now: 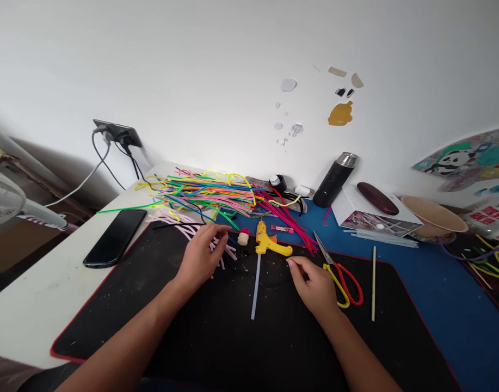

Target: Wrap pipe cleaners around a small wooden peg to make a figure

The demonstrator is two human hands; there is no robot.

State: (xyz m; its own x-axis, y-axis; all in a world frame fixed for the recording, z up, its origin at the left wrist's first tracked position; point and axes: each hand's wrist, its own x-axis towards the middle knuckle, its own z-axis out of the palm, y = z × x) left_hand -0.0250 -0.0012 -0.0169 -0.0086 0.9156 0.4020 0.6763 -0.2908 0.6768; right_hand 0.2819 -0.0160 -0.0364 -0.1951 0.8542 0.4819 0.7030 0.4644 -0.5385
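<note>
My left hand (203, 251) hovers by a bundle of pale pink pipe cleaners (179, 226), its fingers loosely bent and apart, with nothing visible in them. On the right, my right hand (315, 284) is half curled beside the handle of a yellow glue gun (269, 244), apart from it; I see nothing in its fingers. A clear glue stick (256, 288) sticks out of the gun's back end towards me. Between my left hand and the gun stands a small cream piece with a pink top (243, 237). Scissors (338, 275) with red and yellow handles lie just beyond my right hand.
A black mat (233, 348) covers the desk front. Behind lie a heap of coloured pipe cleaners (216, 193) and magenta ones (290, 220). Around are a phone (115, 238), a black flask (334, 179), a white box (371, 209), a bowl (435, 215) and a wooden stick (374, 283).
</note>
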